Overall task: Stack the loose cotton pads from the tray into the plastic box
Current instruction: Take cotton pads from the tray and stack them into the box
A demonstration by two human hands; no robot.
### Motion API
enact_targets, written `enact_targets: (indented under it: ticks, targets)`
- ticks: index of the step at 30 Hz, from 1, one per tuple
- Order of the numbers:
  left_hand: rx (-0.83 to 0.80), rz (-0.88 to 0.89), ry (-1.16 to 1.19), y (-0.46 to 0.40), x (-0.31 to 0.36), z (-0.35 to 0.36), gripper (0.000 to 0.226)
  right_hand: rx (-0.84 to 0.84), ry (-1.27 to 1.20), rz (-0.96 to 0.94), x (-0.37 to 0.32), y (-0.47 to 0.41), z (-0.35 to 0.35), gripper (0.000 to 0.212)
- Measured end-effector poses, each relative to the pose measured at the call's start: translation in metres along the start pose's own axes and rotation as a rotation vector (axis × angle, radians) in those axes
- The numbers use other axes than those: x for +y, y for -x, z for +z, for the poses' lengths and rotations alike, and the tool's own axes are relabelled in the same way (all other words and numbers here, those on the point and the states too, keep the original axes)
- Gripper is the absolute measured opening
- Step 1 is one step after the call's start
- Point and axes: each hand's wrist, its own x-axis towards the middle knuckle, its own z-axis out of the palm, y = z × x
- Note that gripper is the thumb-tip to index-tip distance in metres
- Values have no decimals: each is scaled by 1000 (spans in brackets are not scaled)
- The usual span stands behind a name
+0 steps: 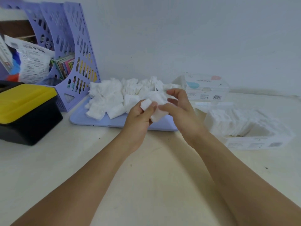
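A heap of loose white cotton pads [112, 95] covers the far part of a lilac tray [91, 119]. Over the tray's front right corner, my left hand [140, 118] pinches a small bunch of cotton pads [146, 103] between thumb and fingers. My right hand [180, 108] meets it from the right, and its thumb and fingers hold the same bunch at a lower pad [158, 115]. To the right lies the clear plastic box [254, 141], with a row of stacked pads [234, 121] inside it. Its open lid [206, 88] stands behind.
A yellow and black case [27, 111] sits at the left. Behind it stands a lilac magazine rack [76, 62] with booklets and a white packet [32, 62]. A white wall closes the back. Bare cream tabletop [81, 160] lies in front of me.
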Motion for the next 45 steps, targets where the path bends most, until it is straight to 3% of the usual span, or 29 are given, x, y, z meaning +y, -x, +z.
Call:
enact_targets:
  ticks: [2, 6, 7, 10, 12, 17, 20, 22, 26, 29, 31, 33, 38, 45]
  targets:
    - [-84, -7, -22, 5, 5, 8, 26, -54, -82, 33, -5, 5, 9, 57]
    - [-158, -74, -17, 14, 18, 28, 20, -104, 32, 7, -22, 16, 14, 57]
    - [-161, -60, -23, 14, 22, 30, 18, -80, 60, -28, -28, 16, 10, 53]
    - [-235, 16, -147, 10, 37, 36, 45, 29, 273, -188, -45, 16, -21, 25]
    - [-294, 21, -277, 11, 44, 48, 41, 71, 420, -242, -54, 24, -50, 15]
    - [-477, 38, -469, 12, 35, 111, 50, 36, 542, -9, -72, 58, -131, 15]
    - [-400, 220, -629, 14, 18, 142, 68, 344, 488, 60, -70, 62, -169, 26]
    - [-301, 348, -730, 16, 5, 151, 70, 442, 419, 147, -64, 62, -181, 28]
    - [-259, 404, -828, 28, -19, 155, 72, 301, 601, 361, -44, 58, -182, 29]
    - [-249, 546, -904, 32, -33, 151, 51, 258, 904, 353, -31, 51, -180, 40]
    - [-292, 659, -951, 29, -38, 146, 35, 235, 1103, 358, -28, 50, -177, 39]
    - [-329, 686, -1019, 26, -40, 143, 34, 226, 1246, 377, -28, 49, -177, 31]
    - [-317, 728, -1080, 22, -46, 137, 44, 234, 1431, 441, -39, 44, -182, 23]
    - [-350, 687, -1050, 20, -43, 131, 37, 263, 1563, 351, -35, 41, -173, 20]
